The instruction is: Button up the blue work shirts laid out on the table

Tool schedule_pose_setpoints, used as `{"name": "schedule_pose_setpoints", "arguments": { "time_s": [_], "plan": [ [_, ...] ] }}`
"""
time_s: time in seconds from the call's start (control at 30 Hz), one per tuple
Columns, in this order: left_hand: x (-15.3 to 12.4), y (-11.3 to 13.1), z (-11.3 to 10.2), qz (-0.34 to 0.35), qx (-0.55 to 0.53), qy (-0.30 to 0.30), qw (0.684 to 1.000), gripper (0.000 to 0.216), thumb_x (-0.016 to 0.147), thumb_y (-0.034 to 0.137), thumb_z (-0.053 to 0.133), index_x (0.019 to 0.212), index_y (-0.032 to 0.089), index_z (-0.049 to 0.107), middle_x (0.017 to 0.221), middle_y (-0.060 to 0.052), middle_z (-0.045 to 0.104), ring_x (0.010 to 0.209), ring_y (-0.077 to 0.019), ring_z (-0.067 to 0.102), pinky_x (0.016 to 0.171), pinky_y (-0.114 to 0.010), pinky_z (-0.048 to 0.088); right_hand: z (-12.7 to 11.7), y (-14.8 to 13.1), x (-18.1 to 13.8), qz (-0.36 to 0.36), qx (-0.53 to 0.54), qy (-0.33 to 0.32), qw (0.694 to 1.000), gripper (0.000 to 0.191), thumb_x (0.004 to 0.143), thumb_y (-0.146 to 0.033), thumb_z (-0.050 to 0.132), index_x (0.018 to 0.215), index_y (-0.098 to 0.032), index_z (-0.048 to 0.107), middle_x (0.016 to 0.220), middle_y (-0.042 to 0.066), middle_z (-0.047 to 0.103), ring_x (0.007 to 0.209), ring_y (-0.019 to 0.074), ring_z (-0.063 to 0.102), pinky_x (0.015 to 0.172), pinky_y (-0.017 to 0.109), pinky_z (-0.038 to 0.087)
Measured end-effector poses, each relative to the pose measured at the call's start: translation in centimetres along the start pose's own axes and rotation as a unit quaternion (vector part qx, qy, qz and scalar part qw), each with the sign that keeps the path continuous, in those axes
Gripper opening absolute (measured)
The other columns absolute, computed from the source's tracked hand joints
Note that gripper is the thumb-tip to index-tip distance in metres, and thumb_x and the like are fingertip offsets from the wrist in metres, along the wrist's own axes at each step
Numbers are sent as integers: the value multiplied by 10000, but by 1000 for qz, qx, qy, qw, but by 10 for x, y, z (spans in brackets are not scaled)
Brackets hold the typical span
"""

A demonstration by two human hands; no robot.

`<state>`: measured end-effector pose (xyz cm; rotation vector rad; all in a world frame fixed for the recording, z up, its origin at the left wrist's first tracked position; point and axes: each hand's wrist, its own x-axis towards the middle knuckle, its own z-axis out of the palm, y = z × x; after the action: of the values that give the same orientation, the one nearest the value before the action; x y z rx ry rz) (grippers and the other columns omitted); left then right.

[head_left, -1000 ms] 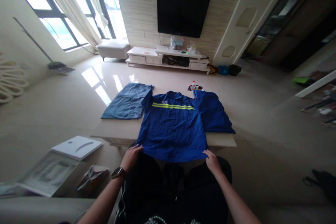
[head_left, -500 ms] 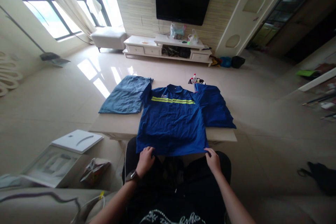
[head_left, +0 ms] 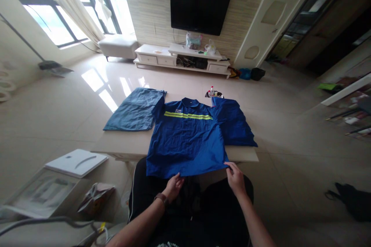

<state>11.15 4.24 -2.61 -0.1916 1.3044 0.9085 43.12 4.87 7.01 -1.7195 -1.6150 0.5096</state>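
Left of your left hand lies a flat white box (head_left: 77, 163); farther out, also leftward, a lighter blue garment (head_left: 131, 110) rests on the table (head_left: 121, 146). Your left hand (head_left: 174, 187) pinches the hem of the blue shirt (head_left: 185, 142), which spreads across the tabletop ahead of both hands. Well apart from it, your right hand (head_left: 235, 177) grips the shirt's right bottom corner; beyond that hand lies a dark blue garment (head_left: 237, 125).
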Motion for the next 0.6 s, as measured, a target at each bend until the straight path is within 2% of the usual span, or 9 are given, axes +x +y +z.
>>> {"name": "schedule_pose_setpoints", "arguments": {
  "time_s": [0.1,0.23,0.3,0.4,0.5,0.6],
  "plan": [
    [-4,6,4,17,-27,-3,999,145,937,121,645,876,190,534,845,-34,697,740,-107,728,810,-208,614,6,10,-4,11,-33,10,999,304,882,-299,458,964,-207,736,1048,121,743,1060,283,677,1006,451,524],
    [-17,12,9,33,-29,-32,999,143,895,94,702,871,165,581,825,-32,708,729,-104,721,804,-215,613,27,4,-14,12,-141,8,990,215,791,-301,611,949,-236,742,1168,116,709,1284,360,528,1080,563,432],
    [-26,13,14,43,-19,-57,997,114,871,104,737,863,144,631,850,-52,730,745,-113,723,810,-222,610,44,-13,-19,0,-135,-55,989,275,783,-319,677,1044,-257,737,1230,102,691,1299,358,511,1057,552,439],
    [-41,15,20,66,13,-96,993,96,840,140,783,825,119,690,863,-85,750,766,-136,722,822,-242,605,72,-45,-22,-22,-56,-170,984,342,816,-350,717,1146,-260,707,1207,91,702,1211,310,585,1014,474,476],
    [-50,16,23,85,47,-116,988,212,770,244,865,755,97,714,828,-108,751,763,-155,714,831,-264,592,95,-71,-18,-26,-5,-210,977,327,845,-340,718,1156,-243,694,1202,90,702,1192,289,604,1021,441,481],
    [-54,18,22,112,79,-124,983,395,636,407,944,713,90,721,786,-114,744,737,-162,698,790,-267,573,105,-86,-11,-44,-1,-229,972,237,884,-313,681,1106,-233,699,1137,77,714,1146,275,618,1012,427,483]
  ]
}}
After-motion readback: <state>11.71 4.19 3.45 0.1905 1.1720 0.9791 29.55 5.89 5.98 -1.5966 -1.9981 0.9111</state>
